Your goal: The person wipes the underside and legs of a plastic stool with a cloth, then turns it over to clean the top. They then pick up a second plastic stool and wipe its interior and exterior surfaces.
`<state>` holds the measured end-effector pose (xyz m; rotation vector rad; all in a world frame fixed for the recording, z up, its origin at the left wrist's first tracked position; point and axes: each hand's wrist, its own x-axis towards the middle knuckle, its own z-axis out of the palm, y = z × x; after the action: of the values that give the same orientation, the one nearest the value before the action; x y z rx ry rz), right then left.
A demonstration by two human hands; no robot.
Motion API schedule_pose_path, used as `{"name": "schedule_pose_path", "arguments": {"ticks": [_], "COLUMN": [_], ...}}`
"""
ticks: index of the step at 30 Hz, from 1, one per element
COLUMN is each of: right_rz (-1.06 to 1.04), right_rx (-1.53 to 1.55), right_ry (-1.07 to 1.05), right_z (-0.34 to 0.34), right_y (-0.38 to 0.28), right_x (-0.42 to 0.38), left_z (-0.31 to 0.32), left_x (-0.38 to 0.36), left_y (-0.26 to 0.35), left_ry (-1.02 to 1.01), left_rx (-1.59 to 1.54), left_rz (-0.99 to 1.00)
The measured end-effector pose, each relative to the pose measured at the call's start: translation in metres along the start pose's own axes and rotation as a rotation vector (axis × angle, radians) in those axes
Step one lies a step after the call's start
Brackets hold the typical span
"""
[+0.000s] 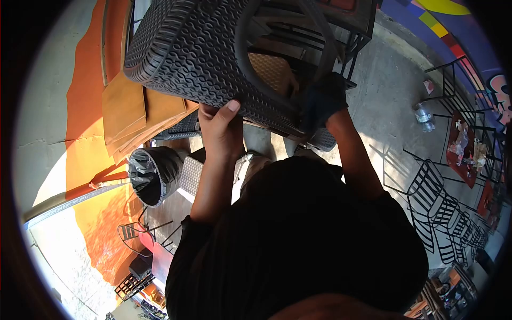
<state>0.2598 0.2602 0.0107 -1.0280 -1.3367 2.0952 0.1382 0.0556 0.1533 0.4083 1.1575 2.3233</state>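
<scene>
A dark woven-pattern plastic chair (197,64) fills the upper middle, tilted, with its curved armrest to the right. My left hand (221,128) is closed on the chair's lower edge, thumb on the woven surface. My right hand (325,104) is at the chair's right side, near the armrest; a dark cloth or glove covers it, and its fingers cannot be made out. A tan woven chair (272,72) shows through the armrest opening.
Brown panels (125,109) lean by the orange wall at left. Below them stands a black-lined bin (146,178). Metal chairs (426,184) and a littered red table (461,149) stand at right. A dark metal-framed table (362,18) is at the top.
</scene>
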Motion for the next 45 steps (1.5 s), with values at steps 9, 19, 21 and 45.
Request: {"name": "schedule_pose_path", "arguments": {"ticks": [9,19,21,45], "right_rz": [0.025,-0.114,-0.109,-0.242], "right_rx": [0.225,0.1,0.142,0.62], "right_ry": [0.065,-0.072,-0.129,-0.325], "right_z": [0.006,0.023,0.027,0.161], "right_y": [-0.033,0.011,0.022,0.064], "right_x": [0.034,-0.015,-0.034,-0.062], "left_z": [-0.018,-0.051,-0.057,-0.174], "left_x": [-0.032,-0.019,-0.018,0.003], "left_y": [-0.011,0.015,0.021,0.107], "left_ry": [-0.135,-0.103,-0.105,-0.321], "left_rx": [-0.049,-0.074,-0.048,-0.039], "left_rz": [-0.095,-0.083,-0.112,0.096]}}
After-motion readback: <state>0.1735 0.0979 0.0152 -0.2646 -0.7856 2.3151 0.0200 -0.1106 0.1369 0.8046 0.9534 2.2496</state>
